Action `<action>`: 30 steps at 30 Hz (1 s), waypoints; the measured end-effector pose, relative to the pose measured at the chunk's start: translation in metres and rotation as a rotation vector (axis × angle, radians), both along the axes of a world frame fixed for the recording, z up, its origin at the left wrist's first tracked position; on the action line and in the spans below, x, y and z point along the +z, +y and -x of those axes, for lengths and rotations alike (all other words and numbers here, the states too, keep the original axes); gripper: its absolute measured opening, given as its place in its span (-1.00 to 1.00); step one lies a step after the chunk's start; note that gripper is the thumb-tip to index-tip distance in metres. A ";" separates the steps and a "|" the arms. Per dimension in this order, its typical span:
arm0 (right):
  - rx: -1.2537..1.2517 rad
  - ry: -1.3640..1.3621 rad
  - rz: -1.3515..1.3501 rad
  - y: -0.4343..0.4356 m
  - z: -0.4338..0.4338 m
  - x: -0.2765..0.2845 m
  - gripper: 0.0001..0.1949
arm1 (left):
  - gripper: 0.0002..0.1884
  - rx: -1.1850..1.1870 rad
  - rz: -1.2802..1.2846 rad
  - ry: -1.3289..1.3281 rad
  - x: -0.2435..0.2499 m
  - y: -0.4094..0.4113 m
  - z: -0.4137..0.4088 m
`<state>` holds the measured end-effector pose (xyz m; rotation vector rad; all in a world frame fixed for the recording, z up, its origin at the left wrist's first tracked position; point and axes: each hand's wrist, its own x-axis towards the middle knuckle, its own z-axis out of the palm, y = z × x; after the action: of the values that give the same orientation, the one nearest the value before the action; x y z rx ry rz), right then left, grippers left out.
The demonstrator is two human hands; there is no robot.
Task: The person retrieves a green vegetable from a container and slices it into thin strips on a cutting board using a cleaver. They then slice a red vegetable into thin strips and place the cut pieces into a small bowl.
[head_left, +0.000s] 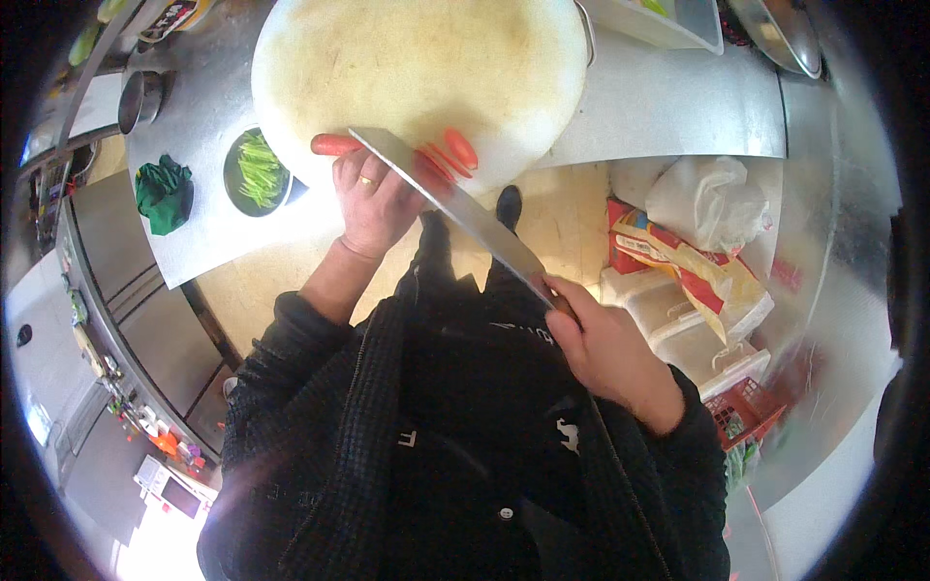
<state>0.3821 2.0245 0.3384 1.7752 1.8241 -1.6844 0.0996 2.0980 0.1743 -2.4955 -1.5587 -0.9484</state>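
My left hand (378, 192) presses a red, rounded length of food (336, 144), a carrot or a sausage, onto a thick round cutting board (421, 65). A ring is on one finger. In my right hand (610, 348) is the handle of a broad cleaver (479, 218). Its blade slants up and left across the board's near edge, its side close against my left fingers, whose tips it hides. Several thin oval red slices (461, 149) lean and lie on the board just right of the blade.
Left of the board, a metal bowl (231, 156) holds green strips (260, 171), near a green cloth or bag (163, 194) and an empty metal pot (140, 102). A plastic tub (676, 29) stands at the back right. Below the steel counter (676, 109) are bags (697, 203) and a red crate (745, 414).
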 end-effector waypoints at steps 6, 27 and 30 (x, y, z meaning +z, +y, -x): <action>0.004 -0.027 0.021 -0.008 0.002 -0.008 -0.59 | -0.56 0.004 -0.002 -0.005 -0.001 0.000 -0.002; 0.005 -0.046 0.046 -0.013 -0.004 0.015 -0.58 | -0.60 -0.017 -0.062 0.042 0.004 0.006 0.012; -0.001 -0.051 0.042 -0.006 0.008 -0.011 -0.58 | -0.59 -0.038 -0.044 0.041 0.004 0.007 0.014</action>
<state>0.3745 2.0185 0.3272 1.7852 1.7546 -1.6492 0.0860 2.1048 0.1778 -2.5060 -1.4677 -0.9204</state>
